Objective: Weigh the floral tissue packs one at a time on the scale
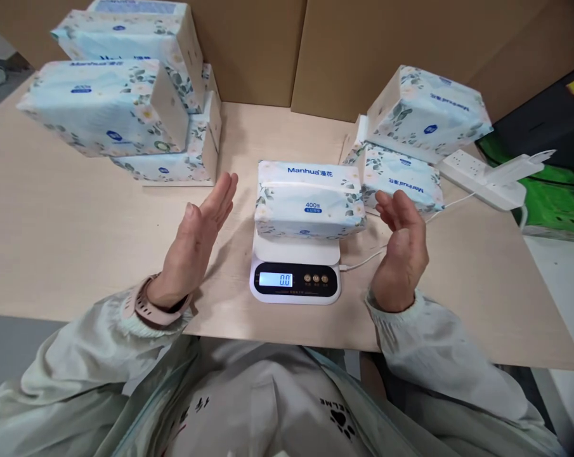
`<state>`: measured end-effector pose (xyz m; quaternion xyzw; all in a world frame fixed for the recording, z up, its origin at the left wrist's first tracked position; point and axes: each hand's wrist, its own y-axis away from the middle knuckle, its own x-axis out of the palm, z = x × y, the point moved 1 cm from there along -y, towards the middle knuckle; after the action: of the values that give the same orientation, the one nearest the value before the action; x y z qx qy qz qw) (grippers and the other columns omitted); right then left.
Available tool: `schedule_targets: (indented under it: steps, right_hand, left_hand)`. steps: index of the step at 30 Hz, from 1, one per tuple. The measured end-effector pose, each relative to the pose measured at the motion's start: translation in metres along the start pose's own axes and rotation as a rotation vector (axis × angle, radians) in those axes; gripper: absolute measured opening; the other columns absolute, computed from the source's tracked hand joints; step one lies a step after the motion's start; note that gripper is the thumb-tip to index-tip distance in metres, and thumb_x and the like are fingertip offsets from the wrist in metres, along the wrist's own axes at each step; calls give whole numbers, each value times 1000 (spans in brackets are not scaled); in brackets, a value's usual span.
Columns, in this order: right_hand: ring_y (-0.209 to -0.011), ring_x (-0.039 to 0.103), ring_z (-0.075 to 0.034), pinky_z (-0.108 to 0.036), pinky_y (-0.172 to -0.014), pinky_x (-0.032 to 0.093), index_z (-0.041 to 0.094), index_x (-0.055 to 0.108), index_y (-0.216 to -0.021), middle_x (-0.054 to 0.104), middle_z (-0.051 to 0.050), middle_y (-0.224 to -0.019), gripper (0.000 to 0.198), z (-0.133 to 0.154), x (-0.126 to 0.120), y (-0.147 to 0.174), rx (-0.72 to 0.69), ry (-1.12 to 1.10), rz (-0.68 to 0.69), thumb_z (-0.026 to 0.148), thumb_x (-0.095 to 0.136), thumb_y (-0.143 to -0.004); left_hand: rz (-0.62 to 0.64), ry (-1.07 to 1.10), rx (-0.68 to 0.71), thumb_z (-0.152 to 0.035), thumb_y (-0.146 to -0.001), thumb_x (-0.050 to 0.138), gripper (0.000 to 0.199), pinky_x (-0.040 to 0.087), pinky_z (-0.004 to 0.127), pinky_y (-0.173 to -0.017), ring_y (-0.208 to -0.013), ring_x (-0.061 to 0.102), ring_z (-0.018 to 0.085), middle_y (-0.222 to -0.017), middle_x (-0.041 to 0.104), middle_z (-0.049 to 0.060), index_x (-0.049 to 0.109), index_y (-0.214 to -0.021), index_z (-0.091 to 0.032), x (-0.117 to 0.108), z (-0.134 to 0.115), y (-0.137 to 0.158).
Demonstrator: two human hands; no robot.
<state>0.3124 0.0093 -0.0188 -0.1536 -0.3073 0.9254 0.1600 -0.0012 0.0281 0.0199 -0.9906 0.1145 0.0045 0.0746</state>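
We've got palms facing in, left hand (189, 247) straight, right hand (401, 257) a bit curled, fingers (221, 197) unclenched and free. One tissue pack (310, 197) sits between them on one scale (296, 251), with at least four packs (101, 108) piled left, two stacked packs (432, 114) right.

Near the front edge of the beige table (53, 254), the scale (296, 252) is coloured white, its panel (298, 279) black; the tissue pack (310, 195) is patterned with leaves and flowers over pale blue.
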Motion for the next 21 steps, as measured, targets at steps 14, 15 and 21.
schedule_targets:
  steps: [14, 15, 21]
  right_hand:
    - [-147, 66, -35, -68, -127, 52, 39, 64, -155, 74, -6, -150, 47, 6, 3, 2, 73, -5, 20, 51, 48, -113]
    - [-147, 66, -35, -67, -127, 52, 39, 64, -155, 74, -6, -150, 47, 6, 3, 2, 77, -9, 23, 51, 48, -113]
    - [-143, 69, -35, -66, -127, 51, 40, 65, -154, 75, -6, -149, 46, 9, 2, 2, 87, -16, 39, 50, 51, -112]
  left_hand:
    - [-10, 49, -29, -81, -108, 33, 76, 9, 64, -146, -175, 20, 35, -180, 42, 0, 58, -162, -35, 9, -2, 1]
    - [-10, 49, -26, -81, -108, 33, 76, 9, 64, -146, -175, 20, 35, -180, 42, 0, 58, -163, -35, 9, -2, 1]
    - [2, 49, -20, -79, -110, 31, 75, 9, 62, -147, -175, 21, 33, -179, 44, -1, 58, -163, -34, 9, -2, 1]
